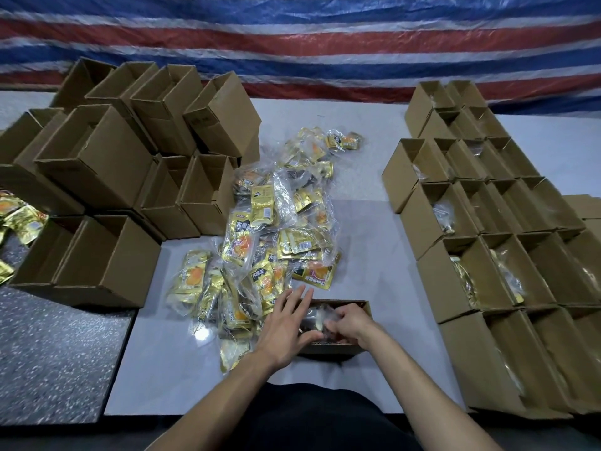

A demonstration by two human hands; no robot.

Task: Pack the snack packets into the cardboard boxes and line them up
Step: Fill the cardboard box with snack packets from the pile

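Forearms reach fwd to an open cardboard box [340, 349] on the worktop [357, 222]. L hand [286, 327] fingers spread straight at its left end. R hand [349, 320] fingers curl round a clear bag of snack packets [317, 317] inside. Risk: bag bunches at the rim, light box skids or tips.

Glossy foil packets [273, 222], matt cardboard boxes [507, 203]

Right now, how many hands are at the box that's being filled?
2. The left hand is open at the left end of the cardboard box. The right hand reaches inside it, gripping a snack packet. No other hand shows.
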